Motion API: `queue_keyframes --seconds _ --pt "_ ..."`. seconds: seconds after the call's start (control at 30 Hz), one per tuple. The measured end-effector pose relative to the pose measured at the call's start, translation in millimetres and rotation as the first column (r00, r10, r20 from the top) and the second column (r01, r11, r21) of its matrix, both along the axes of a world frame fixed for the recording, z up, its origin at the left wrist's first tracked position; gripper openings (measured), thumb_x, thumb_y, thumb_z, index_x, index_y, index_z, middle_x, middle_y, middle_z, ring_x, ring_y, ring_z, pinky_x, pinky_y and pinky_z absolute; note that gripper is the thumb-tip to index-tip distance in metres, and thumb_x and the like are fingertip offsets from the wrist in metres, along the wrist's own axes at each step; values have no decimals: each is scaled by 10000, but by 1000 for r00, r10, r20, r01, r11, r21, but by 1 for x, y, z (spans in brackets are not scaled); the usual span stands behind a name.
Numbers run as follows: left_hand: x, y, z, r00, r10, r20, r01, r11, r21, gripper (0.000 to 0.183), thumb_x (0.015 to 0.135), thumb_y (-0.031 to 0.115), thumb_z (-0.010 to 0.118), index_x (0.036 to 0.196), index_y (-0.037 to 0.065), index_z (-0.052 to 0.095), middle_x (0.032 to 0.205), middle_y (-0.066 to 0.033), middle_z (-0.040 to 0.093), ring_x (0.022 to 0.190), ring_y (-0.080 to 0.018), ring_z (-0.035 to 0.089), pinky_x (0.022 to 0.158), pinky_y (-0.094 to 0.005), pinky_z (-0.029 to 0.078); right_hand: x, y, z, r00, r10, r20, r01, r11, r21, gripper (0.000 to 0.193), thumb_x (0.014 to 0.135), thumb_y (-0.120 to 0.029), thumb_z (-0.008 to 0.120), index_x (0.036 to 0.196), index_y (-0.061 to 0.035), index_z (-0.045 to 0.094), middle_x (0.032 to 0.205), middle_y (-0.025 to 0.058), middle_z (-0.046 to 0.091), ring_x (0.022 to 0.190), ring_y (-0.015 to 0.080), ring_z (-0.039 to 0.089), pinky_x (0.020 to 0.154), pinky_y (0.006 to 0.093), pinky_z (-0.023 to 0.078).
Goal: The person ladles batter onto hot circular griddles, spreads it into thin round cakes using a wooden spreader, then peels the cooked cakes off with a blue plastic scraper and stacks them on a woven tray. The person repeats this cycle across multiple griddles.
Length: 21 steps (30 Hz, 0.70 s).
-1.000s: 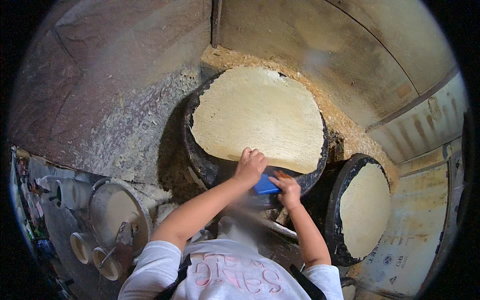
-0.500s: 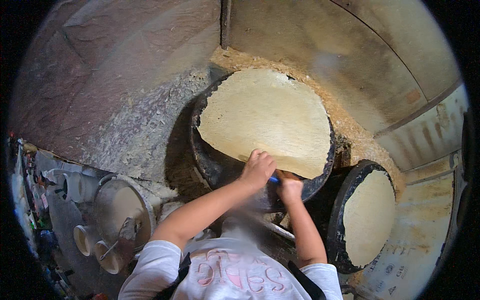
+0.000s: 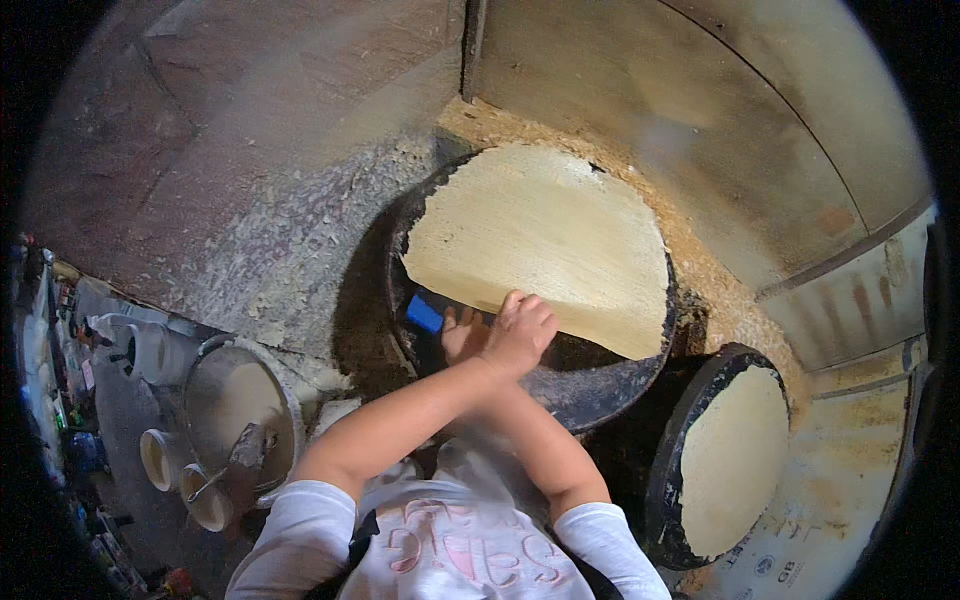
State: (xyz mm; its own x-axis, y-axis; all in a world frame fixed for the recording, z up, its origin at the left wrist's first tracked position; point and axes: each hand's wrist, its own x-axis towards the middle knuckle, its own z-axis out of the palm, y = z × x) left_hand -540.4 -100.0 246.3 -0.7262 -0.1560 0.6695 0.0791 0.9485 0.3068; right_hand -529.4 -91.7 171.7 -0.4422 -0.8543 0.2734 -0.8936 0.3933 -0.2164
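A large, thin, pale-yellow pancake (image 3: 540, 235) covers most of a round black griddle (image 3: 590, 395). Its near edge is lifted off the plate, and the dark surface shows beneath. My left hand (image 3: 522, 332) is closed in a pinch on that edge, close to its middle. Crossing under my left arm, my right hand (image 3: 463, 336) reaches to the griddle's near left part. It grips a small blue scraper (image 3: 424, 314), whose flat rectangular end points left, beside the pancake's left corner. My right fingers are partly hidden behind my left hand.
A second round griddle (image 3: 665, 480) with another pale pancake (image 3: 735, 460) stands at the right. To the left are a bucket of batter (image 3: 245, 400), a ladle (image 3: 245, 455), small tubs (image 3: 160, 460) and a white jug (image 3: 150, 350). Panels (image 3: 680, 130) stand behind the griddle.
My right hand has swept left with the blue scraper, from right of my left hand to beyond it, so my forearms now cross. My left hand still pinches the pancake's edge.
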Motion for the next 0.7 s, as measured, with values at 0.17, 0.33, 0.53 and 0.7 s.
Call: queue_keyframes --seconds 0.17,0.33,0.53,0.7 --pt "1 6 6 998 -49 30 48 999 4 51 709 125 506 730 85 528 784 -61 525 850 -239 507 828 -390 373 -70 58 -22 992 -9 -122 5 999 -31 353 833 -311 510 1091 -78 570 1116 121 588 1036 334 540 895 452 401" --pt "0 9 16 997 -71 40 70 997 41 63 714 81 536 769 52 538 823 -92 542 875 -262 524 858 -410 373 -164 184 -5 964 -267 -7 267 963 36 386 699 -133 605 1082 -86 618 1079 123 619 998 313 565 843 422 440" --pt "-7 -9 31 999 -6 48 1 995 103 64 711 50 564 771 56 542 826 -89 535 866 -265 516 848 -406 363 -205 167 -24 984 -178 -24 179 978 110 535 551 14 565 1044 -166 669 1137 91 607 1136 327 505 970 399 391" --pt "-11 -22 44 999 38 26 -40 995 88 57 745 69 569 785 64 529 837 -74 530 861 -262 505 852 -408 350 -140 26 -33 967 112 230 -75 983 -165 445 695 -112 629 1139 -118 595 1148 122 586 1104 306 517 937 419 397"
